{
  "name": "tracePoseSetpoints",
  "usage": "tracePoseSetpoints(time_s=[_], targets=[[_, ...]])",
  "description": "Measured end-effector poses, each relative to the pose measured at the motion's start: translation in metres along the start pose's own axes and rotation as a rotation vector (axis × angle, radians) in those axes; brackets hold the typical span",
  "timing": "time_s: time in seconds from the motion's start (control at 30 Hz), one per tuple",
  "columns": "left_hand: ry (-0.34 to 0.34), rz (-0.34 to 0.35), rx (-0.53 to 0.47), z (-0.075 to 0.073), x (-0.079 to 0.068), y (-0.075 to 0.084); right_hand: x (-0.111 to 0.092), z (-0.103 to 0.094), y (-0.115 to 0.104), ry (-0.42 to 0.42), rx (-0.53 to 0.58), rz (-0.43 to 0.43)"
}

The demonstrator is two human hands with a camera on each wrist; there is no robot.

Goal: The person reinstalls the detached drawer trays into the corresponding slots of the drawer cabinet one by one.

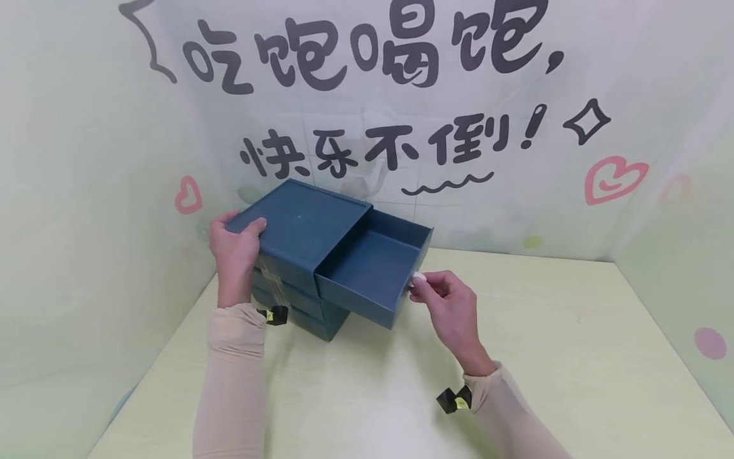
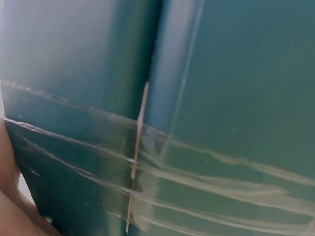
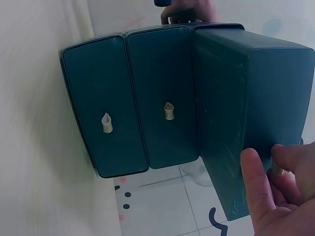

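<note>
A dark blue-green drawer cabinet (image 1: 304, 223) with three stacked drawers stands left of centre on the table. Its top drawer (image 1: 369, 261) is pulled well out toward the right, and no contents show inside. My left hand (image 1: 235, 248) grips the cabinet's top left edge, thumb on the upper face. At the drawer's front, my right hand (image 1: 450, 306) pinches a small white knob (image 1: 420, 276) between thumb and fingers. The right wrist view shows the two lower drawers closed, each with a pale knob (image 3: 169, 111). Clear tape (image 2: 221, 182) crosses the cabinet's side in the left wrist view.
The pale yellow table (image 1: 550, 344) extends in front of the cabinet and to its right. Behind it hangs a white printed backdrop (image 1: 487, 217) with dark lettering and pink hearts. Pale side walls (image 1: 86, 223) border the table. Both wrists carry small black cameras (image 1: 278, 315).
</note>
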State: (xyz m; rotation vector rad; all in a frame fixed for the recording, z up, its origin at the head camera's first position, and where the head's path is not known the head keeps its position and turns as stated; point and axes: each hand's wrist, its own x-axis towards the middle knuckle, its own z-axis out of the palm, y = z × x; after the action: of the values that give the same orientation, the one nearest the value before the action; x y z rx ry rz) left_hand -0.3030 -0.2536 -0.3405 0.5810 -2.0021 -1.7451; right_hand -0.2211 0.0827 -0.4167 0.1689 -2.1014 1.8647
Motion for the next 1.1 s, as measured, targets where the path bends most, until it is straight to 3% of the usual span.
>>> tracePoseSetpoints(time_s=[0.33,1.1], targets=[[-0.001,-0.005,0.027,-0.003,0.001,0.001,0.001,0.014,0.003,0.024,0.054,-0.016],[-0.002,-0.011,0.01,0.001,0.004,-0.001,0.014,0.043,0.0,0.009,0.008,-0.052]])
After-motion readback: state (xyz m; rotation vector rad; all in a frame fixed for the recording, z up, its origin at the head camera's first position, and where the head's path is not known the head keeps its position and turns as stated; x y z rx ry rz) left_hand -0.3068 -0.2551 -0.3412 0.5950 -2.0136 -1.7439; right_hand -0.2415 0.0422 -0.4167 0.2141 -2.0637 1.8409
